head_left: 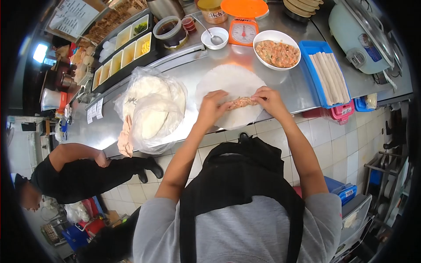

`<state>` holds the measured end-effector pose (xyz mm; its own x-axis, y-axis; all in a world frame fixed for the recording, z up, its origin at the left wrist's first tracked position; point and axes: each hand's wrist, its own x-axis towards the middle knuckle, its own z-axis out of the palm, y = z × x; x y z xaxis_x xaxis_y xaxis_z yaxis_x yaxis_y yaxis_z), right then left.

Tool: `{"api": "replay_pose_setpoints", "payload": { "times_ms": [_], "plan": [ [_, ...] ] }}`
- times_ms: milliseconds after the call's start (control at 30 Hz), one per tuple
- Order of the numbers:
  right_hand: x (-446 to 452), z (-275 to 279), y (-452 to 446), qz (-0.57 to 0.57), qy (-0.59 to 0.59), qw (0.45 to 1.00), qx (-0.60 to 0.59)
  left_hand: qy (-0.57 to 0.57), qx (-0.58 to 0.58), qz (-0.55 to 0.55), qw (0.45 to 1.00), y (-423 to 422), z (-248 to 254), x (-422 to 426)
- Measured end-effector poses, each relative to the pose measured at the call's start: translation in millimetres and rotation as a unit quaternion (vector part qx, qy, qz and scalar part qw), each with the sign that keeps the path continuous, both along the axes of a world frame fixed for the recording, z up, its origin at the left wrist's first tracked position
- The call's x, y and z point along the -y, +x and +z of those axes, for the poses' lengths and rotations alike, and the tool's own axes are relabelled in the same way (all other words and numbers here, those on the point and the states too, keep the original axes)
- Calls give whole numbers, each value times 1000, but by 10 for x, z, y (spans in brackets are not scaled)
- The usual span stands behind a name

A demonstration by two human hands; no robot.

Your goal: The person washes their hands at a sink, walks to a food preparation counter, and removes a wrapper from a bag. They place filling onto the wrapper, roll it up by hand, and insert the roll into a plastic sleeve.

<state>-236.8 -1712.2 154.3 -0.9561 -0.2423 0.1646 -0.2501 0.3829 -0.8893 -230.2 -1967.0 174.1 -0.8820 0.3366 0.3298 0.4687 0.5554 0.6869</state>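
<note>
A round white wrapper sheet [232, 79] lies flat on the steel counter in front of me. Across it runs a narrow strip of minced filling [244, 103]. My left hand [213, 106] touches the left end of the strip, fingers bent and closed around that end. At the right end, my right hand [268, 100] pinches the filling between its fingertips. Beyond the wrapper stands a white bowl of the same mince [278, 50]. A plastic bag of round wrappers [153, 107] sits left of my hands.
A blue tray [312, 57] of long rolls is at the right. Behind stand an orange scale [243, 33], a small bowl with a spoon [215, 38] and black topping containers [125, 52]. Another person [87, 171] stands at the lower left.
</note>
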Motion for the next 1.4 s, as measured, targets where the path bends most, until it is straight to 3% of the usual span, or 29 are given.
{"api": "replay_pose_setpoints", "payload": {
  "times_ms": [67, 133, 167, 233, 367, 433, 500, 633, 700, 733, 800, 867, 1067, 1133, 1333, 1400],
  "plan": [
    [51, 36, 2, -5, 28, 1000, 1, 16, 39, 21, 999, 54, -10, 102],
    [129, 127, 24, -43, -47, 998, 23, 96, 154, 59, 982, 117, -7, 150],
    [146, 91, 6, -40, -48, 998, 24, 57, 64, 21, 996, 112, -42, 134],
    [142, -20, -17, 4, 90, 991, -104, 29, 38, -4, 999, 66, -154, 94],
    [160, 34, -44, 9, 84, 996, -20, 32, -37, 4, 999, 56, -115, -41],
    [271, 120, 10, 0, 75, 989, -128, 58, -45, 29, 997, 78, -89, -86],
    [419, 120, 43, 23, 131, 982, -136, -70, -82, -36, 994, 82, -95, -96],
    [514, 168, 40, 39, 217, 969, -109, -96, 14, -24, 995, 56, -78, 16],
    [608, 130, 51, 41, 203, 967, -151, 95, 91, 23, 991, 73, -109, 184],
    [667, 100, 67, 43, 188, 962, -193, 94, 93, 23, 991, 107, -129, 260],
    [790, 56, 70, 54, 223, 959, -168, 12, 132, 12, 991, 192, -30, 369],
    [908, 31, 53, 68, 256, 953, -148, -16, 122, 1, 992, 191, -108, 437],
    [961, 96, 55, 83, 245, 955, -142, 49, 133, 13, 990, 230, -82, 461],
    [927, 128, 68, 38, 156, 977, -142, 53, 47, -13, 997, 247, -83, 454],
    [1045, 142, 52, 57, 231, 954, -184, -52, 37, -12, 998, 193, -163, 496],
    [981, 119, 48, 35, 194, 966, -168, -3, -2, 13, 1000, 220, -115, 461]
  ]
}}
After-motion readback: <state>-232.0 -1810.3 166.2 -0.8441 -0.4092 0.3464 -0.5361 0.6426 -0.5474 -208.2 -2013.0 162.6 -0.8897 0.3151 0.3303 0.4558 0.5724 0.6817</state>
